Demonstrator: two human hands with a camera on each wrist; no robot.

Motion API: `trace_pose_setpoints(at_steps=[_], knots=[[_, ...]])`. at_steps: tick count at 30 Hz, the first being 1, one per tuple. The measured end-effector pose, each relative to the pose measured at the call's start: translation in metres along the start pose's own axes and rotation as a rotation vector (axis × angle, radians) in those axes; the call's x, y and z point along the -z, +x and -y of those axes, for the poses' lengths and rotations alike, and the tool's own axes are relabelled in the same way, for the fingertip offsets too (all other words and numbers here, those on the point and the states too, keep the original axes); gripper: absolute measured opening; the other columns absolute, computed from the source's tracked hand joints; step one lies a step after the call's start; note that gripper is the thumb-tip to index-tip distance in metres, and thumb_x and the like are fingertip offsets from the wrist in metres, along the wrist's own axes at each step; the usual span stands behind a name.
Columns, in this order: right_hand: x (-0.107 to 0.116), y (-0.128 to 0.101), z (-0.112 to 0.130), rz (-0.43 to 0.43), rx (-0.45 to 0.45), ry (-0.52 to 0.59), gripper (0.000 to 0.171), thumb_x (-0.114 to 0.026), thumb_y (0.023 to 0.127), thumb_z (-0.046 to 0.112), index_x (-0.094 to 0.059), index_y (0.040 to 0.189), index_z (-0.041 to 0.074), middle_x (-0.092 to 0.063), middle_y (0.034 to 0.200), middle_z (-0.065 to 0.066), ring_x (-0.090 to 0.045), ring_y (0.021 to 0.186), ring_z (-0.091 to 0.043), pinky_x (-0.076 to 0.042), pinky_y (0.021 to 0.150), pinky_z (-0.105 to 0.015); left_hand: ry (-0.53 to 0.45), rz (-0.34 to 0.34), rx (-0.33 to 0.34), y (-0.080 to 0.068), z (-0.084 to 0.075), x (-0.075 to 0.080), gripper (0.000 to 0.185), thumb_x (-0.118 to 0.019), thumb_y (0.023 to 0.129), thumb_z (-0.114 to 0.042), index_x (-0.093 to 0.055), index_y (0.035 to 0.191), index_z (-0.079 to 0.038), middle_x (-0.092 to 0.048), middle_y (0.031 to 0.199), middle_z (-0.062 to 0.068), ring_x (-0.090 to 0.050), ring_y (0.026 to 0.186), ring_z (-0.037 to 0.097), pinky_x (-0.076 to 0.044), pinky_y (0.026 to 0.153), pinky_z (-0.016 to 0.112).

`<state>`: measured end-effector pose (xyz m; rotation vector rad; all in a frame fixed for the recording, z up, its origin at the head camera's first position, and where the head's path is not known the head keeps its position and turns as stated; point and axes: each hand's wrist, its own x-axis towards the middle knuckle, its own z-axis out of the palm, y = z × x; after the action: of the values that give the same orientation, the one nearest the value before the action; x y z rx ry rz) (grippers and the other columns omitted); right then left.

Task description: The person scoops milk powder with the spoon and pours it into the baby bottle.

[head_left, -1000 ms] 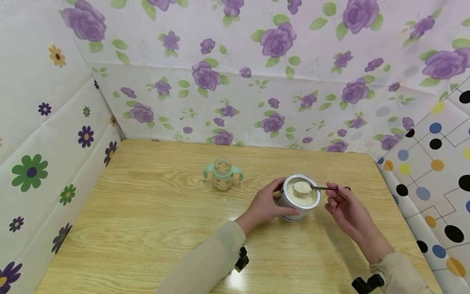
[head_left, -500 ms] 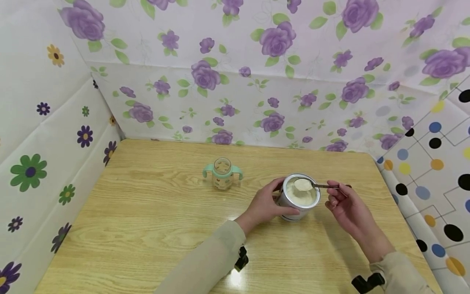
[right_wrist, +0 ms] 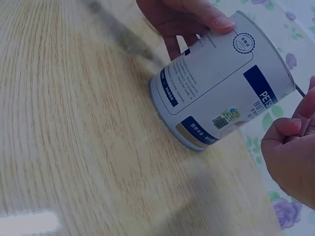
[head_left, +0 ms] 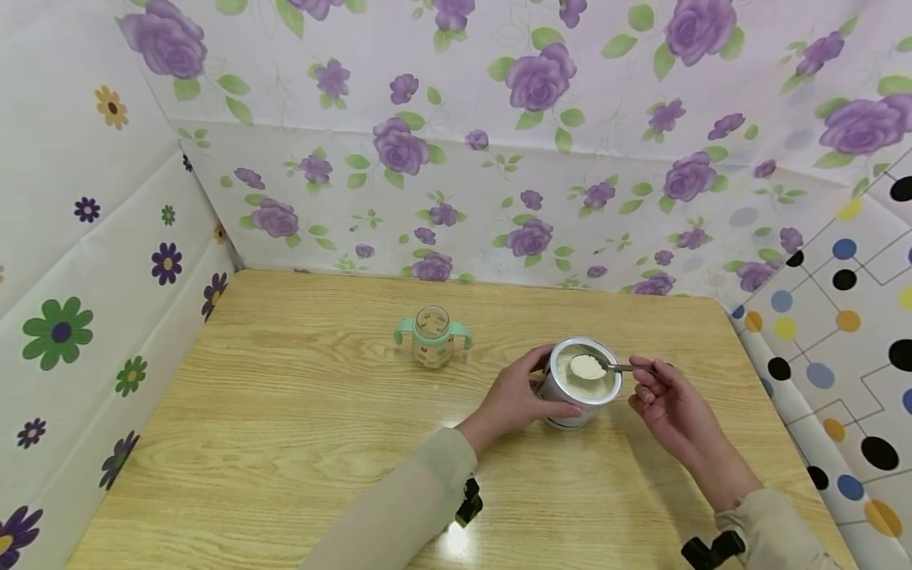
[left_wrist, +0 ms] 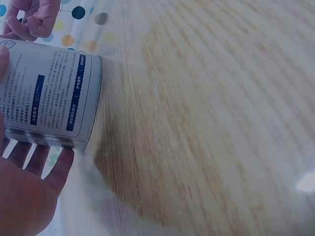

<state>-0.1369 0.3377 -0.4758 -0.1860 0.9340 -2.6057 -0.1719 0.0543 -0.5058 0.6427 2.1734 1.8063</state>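
Observation:
A silver-rimmed can of pale powder stands on the table at centre right. My left hand grips its side, thumb in front and fingers behind. In the left wrist view that hand reaches round the can, which has a white printed label. Between thumb and fingers, my right hand pinches the handle of a metal spoon. The spoon's bowl carries a heap of powder over the can's mouth. In the right wrist view, the right hand is beside the can's rim, its spoon mostly hidden.
A clear baby bottle with mint-green handles and no lid stands left of the can, further back. The wooden table meets a flowered cloth at the back. Patterned cloths hang at both sides.
The spoon rises slightly half a second ago, then dips a little lower with its powder, along with my right fingers. My left hand, the can and the bottle stay put.

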Motion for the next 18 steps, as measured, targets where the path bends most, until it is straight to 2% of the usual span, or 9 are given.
trace_pose_setpoints(at_steps=[10, 14, 18], knots=[[-0.003, 0.002, 0.001, -0.01, -0.011, -0.011, 0.058, -0.023, 0.12, 0.021, -0.075, 0.125, -0.004, -0.082, 0.106, -0.009, -0.065, 0.079, -0.018, -0.05, 0.078, -0.03, 0.002, 0.001, 0.008, 0.0, -0.001, 0.003, 0.097, -0.1, 0.078, -0.031, -0.048, 0.16, -0.032, -0.057, 0.151, -0.016, -0.056, 0.137, 0.009, -0.049, 0.113, 0.034], [-0.003, 0.002, 0.001, -0.004, -0.018, -0.002, 0.057, -0.024, 0.121, 0.02, -0.075, 0.125, -0.004, -0.082, 0.107, -0.009, -0.064, 0.078, -0.018, -0.048, 0.077, -0.03, 0.075, 0.005, 0.027, -0.004, -0.004, 0.008, 0.106, -0.1, 0.077, -0.038, -0.041, 0.165, -0.032, -0.052, 0.159, -0.013, -0.05, 0.145, 0.013, -0.044, 0.119, 0.041], [-0.003, 0.0, 0.002, -0.006, -0.018, 0.001, 0.057, -0.024, 0.121, 0.021, -0.075, 0.125, -0.004, -0.082, 0.107, -0.009, -0.063, 0.078, -0.019, -0.047, 0.076, -0.03, 0.153, 0.021, 0.033, -0.011, -0.013, 0.02, 0.113, -0.099, 0.076, -0.044, -0.034, 0.168, -0.034, -0.046, 0.165, -0.01, -0.044, 0.151, 0.014, -0.043, 0.121, 0.045]])
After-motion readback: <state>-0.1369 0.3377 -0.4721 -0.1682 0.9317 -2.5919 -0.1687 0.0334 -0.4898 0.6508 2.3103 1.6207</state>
